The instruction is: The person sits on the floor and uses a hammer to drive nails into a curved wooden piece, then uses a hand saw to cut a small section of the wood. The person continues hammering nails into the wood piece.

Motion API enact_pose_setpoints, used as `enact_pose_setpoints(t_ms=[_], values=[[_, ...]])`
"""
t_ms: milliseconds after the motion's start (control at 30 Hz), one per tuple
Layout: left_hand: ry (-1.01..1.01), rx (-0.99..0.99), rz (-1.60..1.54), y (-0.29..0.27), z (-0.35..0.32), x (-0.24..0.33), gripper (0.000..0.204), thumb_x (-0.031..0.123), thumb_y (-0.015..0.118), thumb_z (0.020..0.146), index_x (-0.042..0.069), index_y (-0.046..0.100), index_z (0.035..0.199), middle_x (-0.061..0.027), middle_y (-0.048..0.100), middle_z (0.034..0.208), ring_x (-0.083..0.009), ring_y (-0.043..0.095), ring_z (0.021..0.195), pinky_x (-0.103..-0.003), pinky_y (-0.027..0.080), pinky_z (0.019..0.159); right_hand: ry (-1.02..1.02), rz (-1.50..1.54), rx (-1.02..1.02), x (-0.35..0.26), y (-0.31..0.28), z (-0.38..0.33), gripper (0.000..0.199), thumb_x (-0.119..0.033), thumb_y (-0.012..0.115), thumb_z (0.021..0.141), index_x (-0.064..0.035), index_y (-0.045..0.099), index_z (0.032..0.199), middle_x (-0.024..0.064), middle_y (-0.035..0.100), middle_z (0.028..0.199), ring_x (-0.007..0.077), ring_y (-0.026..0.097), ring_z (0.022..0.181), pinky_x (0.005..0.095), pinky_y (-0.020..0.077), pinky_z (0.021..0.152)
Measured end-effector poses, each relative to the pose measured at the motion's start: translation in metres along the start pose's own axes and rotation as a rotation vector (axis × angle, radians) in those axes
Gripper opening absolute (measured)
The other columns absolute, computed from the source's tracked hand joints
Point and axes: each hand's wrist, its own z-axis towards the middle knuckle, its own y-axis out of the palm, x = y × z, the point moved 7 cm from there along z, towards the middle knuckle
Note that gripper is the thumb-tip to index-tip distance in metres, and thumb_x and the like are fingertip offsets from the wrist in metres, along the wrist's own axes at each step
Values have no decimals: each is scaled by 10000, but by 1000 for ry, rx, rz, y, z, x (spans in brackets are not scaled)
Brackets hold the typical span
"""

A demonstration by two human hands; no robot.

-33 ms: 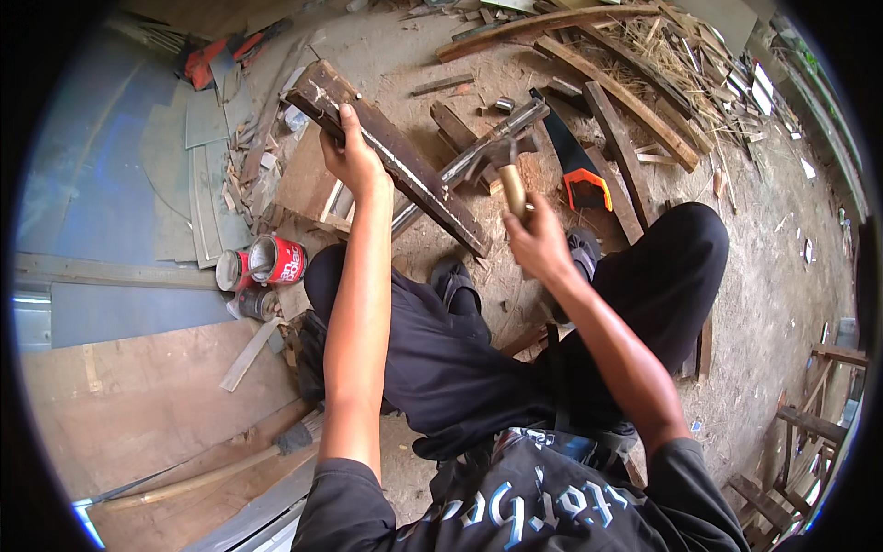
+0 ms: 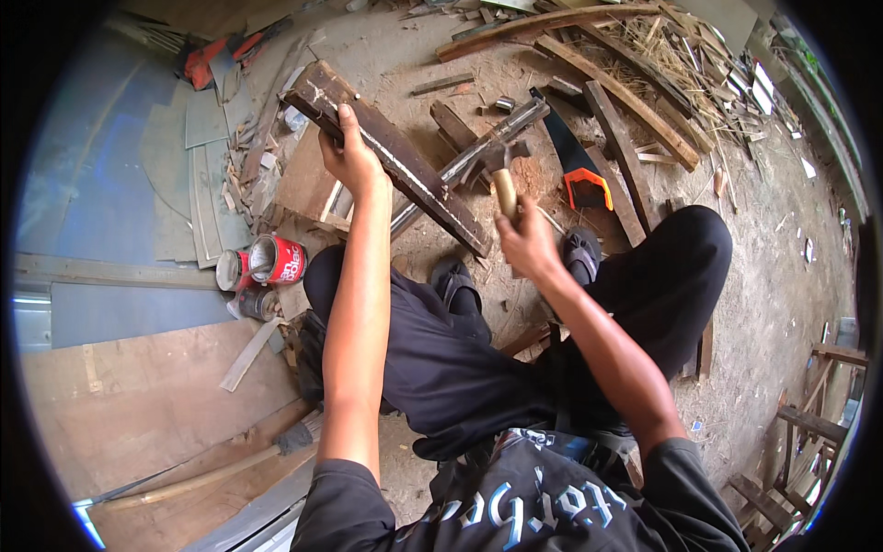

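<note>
My left hand grips a dark, worn wooden plank near its far end, holding it slanted above the dirt ground. My right hand is closed around the pale wooden handle of a hammer, whose metal head sits just beyond the plank's right side. A grey metal bar runs under the plank, crossing it. My legs in black trousers are folded below, with sandalled feet close to the plank's near end.
A hand saw with an orange handle lies right of the hammer. A red tin can and two other cans stand at left by plywood sheets. A long-handled tool lies lower left. Scrap timber is piled beyond.
</note>
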Motion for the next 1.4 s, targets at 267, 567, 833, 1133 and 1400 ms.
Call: enact_pose_setpoints(t_ms=[267,567,833,1133,1400], values=[[121,-62,116,-6,-2,5,473,342,710,956,-20,571,1227,-90,638,1149,-163,576,1016,-311,458,917,8,32,-8,34,56,33,335,-245,646,923,51,563,1056,202,659,854,281,655,777,424,507,700],[162,-23,143,0,-4,7,395,276,749,933,-17,615,1162,-65,666,1061,-146,592,950,-290,468,873,-49,-74,-96,20,48,28,382,-193,645,901,35,492,1166,301,632,910,455,646,851,494,492,752],[191,-59,168,0,6,-1,427,287,769,915,-20,615,1168,-67,673,1051,-149,604,921,-286,481,851,-488,-251,-15,45,41,12,614,-92,601,911,-51,345,1466,283,635,1067,495,641,883,539,512,737],[72,-55,146,-19,40,-16,428,294,799,879,1,615,1130,-78,659,1073,-160,616,959,-296,491,893,-424,-368,-109,74,50,-18,333,-96,604,901,-33,526,1219,241,651,912,471,655,808,542,512,709],[98,-321,104,11,27,1,396,237,806,845,36,614,1127,-51,663,1095,-142,618,982,-304,467,926,-387,-114,-5,25,30,12,332,-164,701,899,-5,504,1114,258,628,800,465,640,747,475,486,635]])
